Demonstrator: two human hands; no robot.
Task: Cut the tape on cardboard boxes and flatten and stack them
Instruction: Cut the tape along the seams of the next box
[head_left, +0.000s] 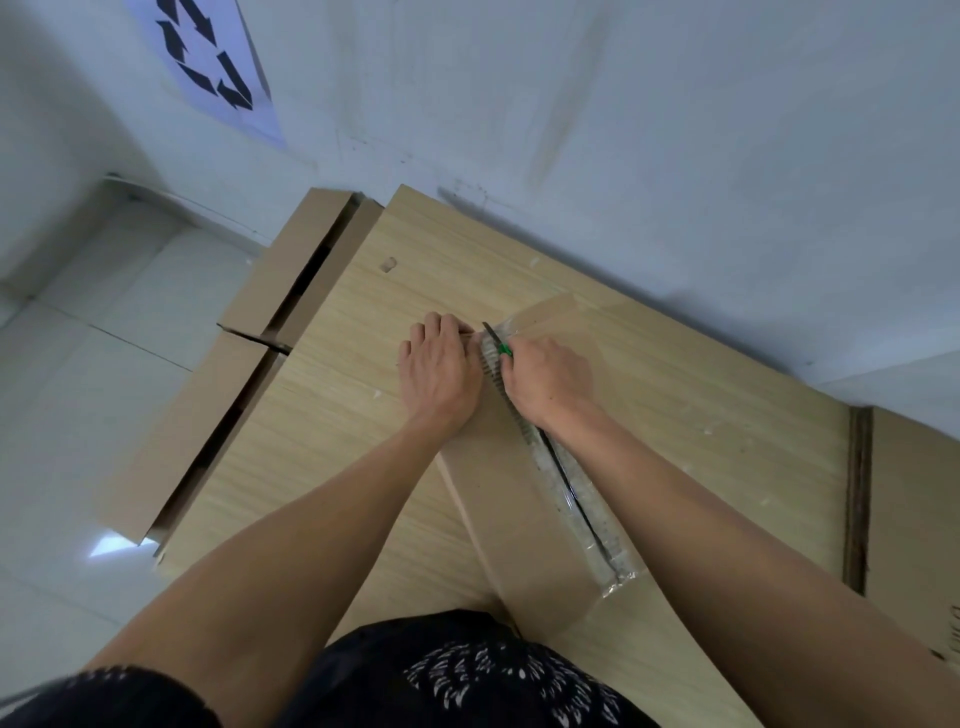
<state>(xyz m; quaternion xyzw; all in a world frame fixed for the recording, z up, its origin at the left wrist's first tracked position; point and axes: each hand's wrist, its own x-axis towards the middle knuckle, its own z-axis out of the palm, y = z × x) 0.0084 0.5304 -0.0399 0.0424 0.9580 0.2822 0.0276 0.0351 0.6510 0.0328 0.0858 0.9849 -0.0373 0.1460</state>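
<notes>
Setting: plain store or recycling room | Evidence: recycling-arrows poster (208, 57) on bare white wall (623, 130); glossy white tiled floor (78, 389); wood-grain table (332, 364) against wall; brown cardboard (208, 415) stacked beside table.

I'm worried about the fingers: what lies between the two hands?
In the head view, the tape strip on the cardboard box, with the green cutter at its far end, separates the left hand from the right hand.

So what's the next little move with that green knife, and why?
Probably push the green knife through the last bit of tape to the far edge of the box. The seam nearer the person is slit open, the right hand grips the knife near that edge, and the left hand steadies the box.
</notes>
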